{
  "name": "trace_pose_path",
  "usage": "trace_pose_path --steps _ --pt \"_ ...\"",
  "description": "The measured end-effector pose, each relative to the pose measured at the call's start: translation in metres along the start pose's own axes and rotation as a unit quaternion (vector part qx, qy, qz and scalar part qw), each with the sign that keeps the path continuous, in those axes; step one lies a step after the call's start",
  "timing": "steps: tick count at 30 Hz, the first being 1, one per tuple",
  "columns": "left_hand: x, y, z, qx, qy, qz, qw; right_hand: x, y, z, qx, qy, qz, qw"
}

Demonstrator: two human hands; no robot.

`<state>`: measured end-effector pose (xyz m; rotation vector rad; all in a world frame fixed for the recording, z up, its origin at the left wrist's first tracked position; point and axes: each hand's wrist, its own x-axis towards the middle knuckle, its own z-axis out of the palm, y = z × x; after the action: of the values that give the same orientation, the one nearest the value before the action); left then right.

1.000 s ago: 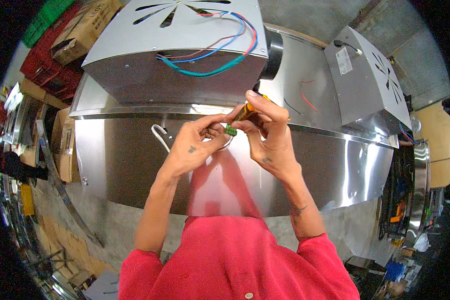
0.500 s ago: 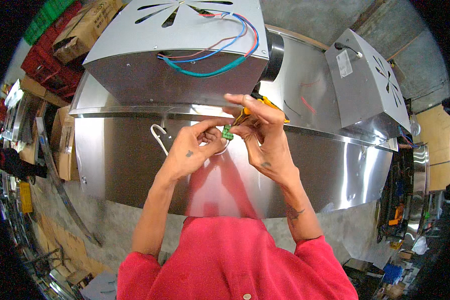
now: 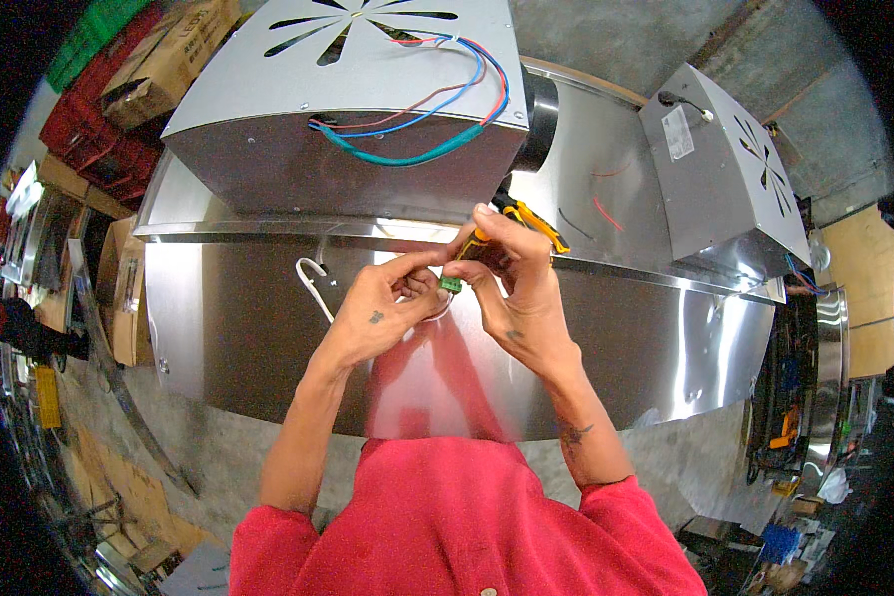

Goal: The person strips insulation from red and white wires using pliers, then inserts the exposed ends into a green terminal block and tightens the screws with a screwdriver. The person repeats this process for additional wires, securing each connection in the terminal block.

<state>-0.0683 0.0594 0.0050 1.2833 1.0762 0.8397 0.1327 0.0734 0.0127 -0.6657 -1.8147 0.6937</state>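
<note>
Over the sheet-metal hood [image 3: 248, 328], my left hand [image 3: 382, 303] is closed, pinching a small green terminal block [image 3: 451, 285] between thumb and fingers. A white cable [image 3: 313, 288] runs beneath that hand, and a thin white loop shows below the block. My right hand [image 3: 517, 283] is closed around a yellow-and-black screwdriver [image 3: 475, 242], mostly hidden by the fingers. Its lower end points down toward the block; whether it touches cannot be made out. Just beyond the right hand lie yellow-and-black pliers [image 3: 533, 224], partly covered by the fingers.
A grey metal box [image 3: 328, 169] with loose coloured wires [image 3: 457, 144] stands ahead, a black round duct collar [image 3: 539, 124] at its side. A second grey box [image 3: 710, 189] is at right. Red wire scraps [image 3: 606, 212] lie between them. Cartons [image 3: 169, 60] are stacked far left.
Both hands have shifted slightly down, and the right hand has moved a little left. The green terminal block has tilted and sits lower. More of the pliers now shows beyond the right hand.
</note>
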Motion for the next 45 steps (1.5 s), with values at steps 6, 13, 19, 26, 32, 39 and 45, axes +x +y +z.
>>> trace_pose_path --steps 6,13,19,26,32,39,45 --pt "0.001 0.001 0.003 0.015 0.006 0.024 1.000 -0.005 0.003 0.000 -0.014 0.021 0.001 1.000" --pt "0.002 0.001 0.002 0.009 -0.011 0.021 1.000 -0.007 0.002 -0.006 -0.024 0.015 0.001 1.000" --pt "-0.001 0.002 0.004 0.001 -0.028 0.001 1.000 0.002 -0.007 -0.009 0.008 0.018 0.020 1.000" --pt "0.001 -0.003 0.003 -0.024 -0.032 -0.002 0.999 -0.005 0.000 -0.010 -0.015 0.058 0.016 0.998" --pt "0.000 0.012 0.003 -0.024 -0.033 0.011 0.999 0.001 -0.013 -0.018 -0.014 0.001 0.016 1.000" --pt "-0.001 0.009 0.005 0.000 -0.006 0.001 1.000 -0.004 -0.005 -0.011 0.022 -0.011 0.008 1.000" --pt "-0.001 0.010 0.004 0.001 -0.022 0.025 0.999 -0.004 -0.005 -0.013 0.038 0.005 0.005 0.999"
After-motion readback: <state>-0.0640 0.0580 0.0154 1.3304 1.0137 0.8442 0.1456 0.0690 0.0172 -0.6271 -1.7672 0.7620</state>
